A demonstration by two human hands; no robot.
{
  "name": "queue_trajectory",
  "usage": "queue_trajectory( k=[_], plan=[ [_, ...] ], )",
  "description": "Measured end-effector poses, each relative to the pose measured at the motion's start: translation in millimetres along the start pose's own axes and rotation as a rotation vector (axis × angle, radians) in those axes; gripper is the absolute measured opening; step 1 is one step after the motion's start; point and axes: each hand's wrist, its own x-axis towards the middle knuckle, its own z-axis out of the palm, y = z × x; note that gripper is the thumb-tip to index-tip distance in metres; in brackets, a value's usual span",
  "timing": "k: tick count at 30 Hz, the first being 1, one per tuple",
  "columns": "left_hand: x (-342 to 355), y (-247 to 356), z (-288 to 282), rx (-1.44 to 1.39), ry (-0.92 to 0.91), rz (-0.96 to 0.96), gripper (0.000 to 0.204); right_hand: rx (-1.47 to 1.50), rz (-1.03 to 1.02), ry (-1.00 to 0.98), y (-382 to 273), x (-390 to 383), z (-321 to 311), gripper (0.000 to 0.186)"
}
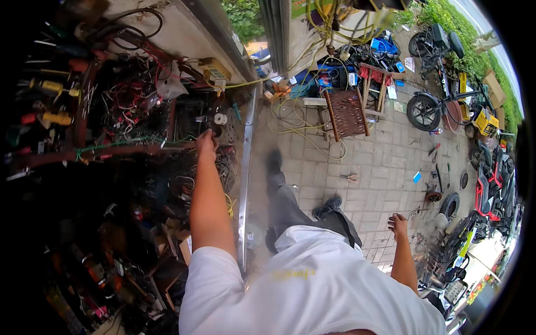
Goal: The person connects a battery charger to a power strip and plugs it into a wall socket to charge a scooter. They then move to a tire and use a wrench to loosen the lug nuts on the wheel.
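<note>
My left hand (206, 146) reaches out over a cluttered, dark work shelf, its fingers pointing away from me. Just beyond the fingertips sits a small white round spool-like part (220, 119). A green wire (125, 143) runs along the shelf's reddish-brown frame and ends close to this hand. Whether the fingers hold anything is too small and dim to make out. My right hand (398, 224) hangs out to the right above the paving, fingers loosely bent and apart, with nothing visible in it.
A metal door track (245, 162) divides shelf from paving. Yellow-handled tools (53, 87) and tangled wires (131, 89) fill the shelf. Outside stand a woven-seat stool (347, 114), a yellow hose (312, 144), a black electric bike (427, 109), a loose tyre (450, 205) and pliers (350, 177).
</note>
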Motion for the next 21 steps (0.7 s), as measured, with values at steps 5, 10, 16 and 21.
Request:
queue_trajectory(
  k=[5, 10, 16, 21],
  plan=[
    [140, 22, 74, -0.1, -0.089, -0.111, 0.016, -0.24, 0.112, -0.017, -18, -59, 76, 0.028],
    [238, 29, 108, -0.357, -0.073, -0.257, 0.027, -0.271, 0.096, -0.105, -57, -117, 142, 0.026],
    [289, 16, 106, -0.535, -0.457, -0.234, 0.03, -0.229, 0.122, -0.035, -73, -137, 176, 0.026],
    [310, -5, 105, -0.507, -0.498, -0.185, 0.028, -0.271, 0.132, -0.062, -79, -140, 194, 0.027]
  ],
)
